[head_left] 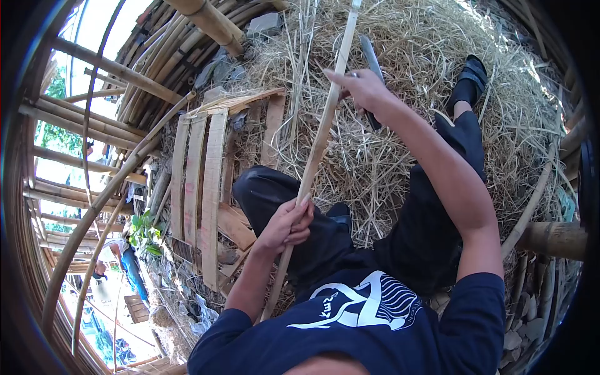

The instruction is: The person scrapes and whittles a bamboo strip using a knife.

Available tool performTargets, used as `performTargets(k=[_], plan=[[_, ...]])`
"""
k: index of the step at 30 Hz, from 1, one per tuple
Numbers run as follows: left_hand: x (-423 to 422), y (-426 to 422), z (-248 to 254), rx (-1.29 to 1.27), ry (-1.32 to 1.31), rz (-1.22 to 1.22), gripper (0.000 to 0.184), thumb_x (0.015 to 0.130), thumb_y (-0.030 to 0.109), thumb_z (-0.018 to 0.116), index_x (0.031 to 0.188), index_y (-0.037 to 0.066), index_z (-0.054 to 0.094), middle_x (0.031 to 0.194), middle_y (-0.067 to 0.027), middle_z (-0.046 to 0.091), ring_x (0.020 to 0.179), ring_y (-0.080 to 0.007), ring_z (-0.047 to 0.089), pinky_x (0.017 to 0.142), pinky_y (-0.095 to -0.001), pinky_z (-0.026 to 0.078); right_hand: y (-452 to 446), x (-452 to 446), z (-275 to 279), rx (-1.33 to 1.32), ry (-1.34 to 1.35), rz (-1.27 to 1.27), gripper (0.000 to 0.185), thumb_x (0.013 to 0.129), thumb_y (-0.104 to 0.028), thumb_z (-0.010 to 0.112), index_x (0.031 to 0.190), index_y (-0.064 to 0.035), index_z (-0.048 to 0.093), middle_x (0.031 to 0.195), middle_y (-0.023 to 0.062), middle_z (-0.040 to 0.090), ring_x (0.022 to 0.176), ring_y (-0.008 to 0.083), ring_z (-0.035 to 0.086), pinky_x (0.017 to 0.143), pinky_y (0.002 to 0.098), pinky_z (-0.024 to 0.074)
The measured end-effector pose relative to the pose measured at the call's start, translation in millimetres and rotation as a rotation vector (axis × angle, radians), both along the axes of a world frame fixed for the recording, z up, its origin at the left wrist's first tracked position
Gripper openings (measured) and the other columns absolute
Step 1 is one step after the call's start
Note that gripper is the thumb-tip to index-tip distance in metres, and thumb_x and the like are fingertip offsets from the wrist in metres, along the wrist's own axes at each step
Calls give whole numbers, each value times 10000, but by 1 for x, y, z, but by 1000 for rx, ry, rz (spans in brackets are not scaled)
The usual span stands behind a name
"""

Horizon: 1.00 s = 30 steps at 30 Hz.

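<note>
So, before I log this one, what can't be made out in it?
All in the head view:
- The far end of the wooden strip: cut off by the top edge.
- Its near end: lost at the dark shirt.
- The middle of the knife: hidden behind the right hand.
- What the distant person is doing: too small and blurred.

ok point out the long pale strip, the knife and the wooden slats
Long pale strip [320, 137]: head view, midway along its length
Knife [371, 56]: head view, on the blade
Wooden slats [213, 187]: head view, on one slat's flat face
</note>
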<state>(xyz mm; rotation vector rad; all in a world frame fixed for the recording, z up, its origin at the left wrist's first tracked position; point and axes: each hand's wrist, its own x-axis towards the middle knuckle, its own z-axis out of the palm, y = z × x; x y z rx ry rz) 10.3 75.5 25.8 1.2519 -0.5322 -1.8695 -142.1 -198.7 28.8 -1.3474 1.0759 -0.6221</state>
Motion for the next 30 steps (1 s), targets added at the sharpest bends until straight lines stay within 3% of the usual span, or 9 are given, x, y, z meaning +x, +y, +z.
performTargets(k=[5, 9, 15, 16, 18, 20, 23, 27, 30], plan=[[3, -30, 10, 18, 21, 0, 287, 1023, 321, 378, 918, 73, 477, 512, 68, 281, 309, -13, 218, 291, -173, 195, 33, 5, -10, 136, 69, 199, 453, 837, -492, 661, 841, -39, 663, 761, 85, 666, 414, 58, 383, 378, 232, 314], [-3, -49, 6, 13, -1, -18, 260, 1022, 310, 389, 919, 94, 490, 513, 69, 271, 312, -12, 214, 292, -171, 198, 47, 15, -32, 209, 12, 181, 442, 838, -479, 659, 803, -40, 685, 551, 6, 532, 421, 86, 418, 408, 280, 329], [-12, -60, 3, -11, -60, 18, 259, 1018, 326, 399, 933, 96, 483, 532, 65, 284, 332, -28, 241, 311, -186, 211, 41, 23, -33, 162, -10, 55, 387, 867, -410, 654, 802, -29, 662, 554, 0, 488, 438, 79, 389, 420, 275, 294], [-14, -62, 1, -11, -62, 17, 259, 1018, 326, 399, 933, 96, 483, 532, 65, 284, 332, -28, 241, 311, -186, 211, 38, 24, -34, 134, 47, 102, 397, 879, -411, 631, 804, -23, 662, 569, 19, 521, 457, 97, 440, 443, 283, 337], [-18, -64, -6, -68, -352, -2, 265, 1016, 334, 408, 935, 91, 475, 543, 64, 283, 349, -33, 263, 320, -197, 218, 37, 22, -34, 107, 107, 149, 407, 891, -411, 607, 805, -16, 661, 583, 38, 553, 477, 115, 491, 466, 290, 379], [-16, -66, -11, -85, -437, -10, 266, 1016, 333, 407, 941, 87, 478, 548, 64, 293, 365, -29, 265, 330, -199, 218, 38, 19, -33, -213, 365, 317, 495, 884, -450, 561, 869, 32, 674, 787, 200, 670, 749, 317, 665, 689, 405, 504], [-6, -65, -30, -161, -664, -52, 272, 1014, 326, 418, 945, 73, 489, 561, 51, 337, 409, -37, 308, 370, -218, 258, 41, 13, -19, -227, 443, 351, 533, 892, -475, 523, 890, 36, 674, 825, 228, 665, 825, 379, 651, 758, 447, 502], [-5, -59, -35, -332, -1109, -187, 289, 1002, 298, 446, 930, 24, 499, 604, -5, 443, 530, -96, 442, 495, -294, 380, 35, 6, -18, -241, 517, 418, 565, 859, -546, 555, 866, 1, 696, 811, 193, 672, 799, 329, 665, 737, 406, 516], [-11, -57, -32, -336, -1133, -187, 281, 989, 267, 459, 936, -6, 497, 641, -76, 510, 610, -163, 540, 580, -360, 430, 31, 11, -42, -157, 482, 368, 557, 842, -557, 582, 813, -16, 707, 786, 161, 679, 755, 265, 675, 714, 380, 516]])
